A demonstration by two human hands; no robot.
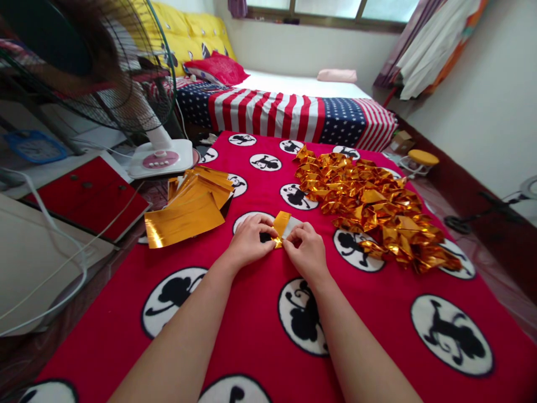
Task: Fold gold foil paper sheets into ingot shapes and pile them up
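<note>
Near the centre of the frame, two bare hands work on a small, partly folded piece of gold foil paper with a pale grey back (282, 223), which lies on a red cloth printed with black monkey figures in white circles (247, 313). The left hand (253, 242) holds the paper's left side, its fingers bent and brought close to the thumb. The right hand (307, 250) pinches the lower right part, thumb and forefinger nearly together, the other fingers curled; whether they touch the paper, I cannot tell.

Left of centre, near the left hand, a loose, fanned stack of flat rectangular gold foil sheets (184, 219) rests by the cloth's left edge. Right of centre, well apart from that stack, a broad heap of crumpled-looking, folded shiny gold foil pieces (364, 196) spreads over the cloth.

In the upper left stands an electric fan with a white base and a green-rimmed guard (180, 155). At the top centre is a bed with a red, white and blue stars-and-stripes cover (268, 109).
</note>
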